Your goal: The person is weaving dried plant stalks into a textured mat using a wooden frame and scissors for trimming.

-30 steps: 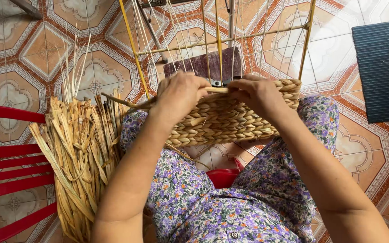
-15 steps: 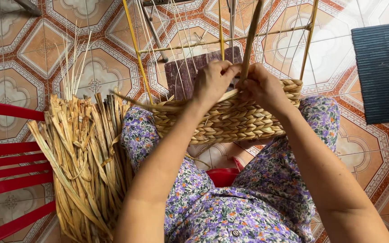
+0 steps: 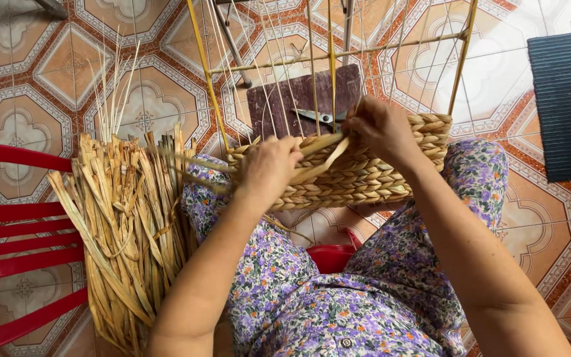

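Basket: a half-woven basket of pale braided straw is rested across the lap, its finished rows lying below a frame of upright yellow stakes
Strand: a flat straw strand is drawn slantwise over the top row of the weave, between the two hands
Left hand: the left hand is laid on the left end of the woven rim, fingers curled down over the strand's near end, which is gripped against the braid
Right hand: the right hand is closed at the top edge, right of centre, with the strand's far end pinched between its fingertips beside an upright stake
Scissors: a pair of scissors is seen lying on a dark board behind the basket, just beside the right hand
Lap: the basket is carried on knees covered by a purple flowered dress
Straw bundle: a thick sheaf of dry straw is stood on end just to the left of the left knee, leant against a red chair
Stool: part of a red plastic seat is shown between the knees
Floor: a patterned tile floor is spread all around, with a dark ribbed mat lying at the right edge, well apart from the basket
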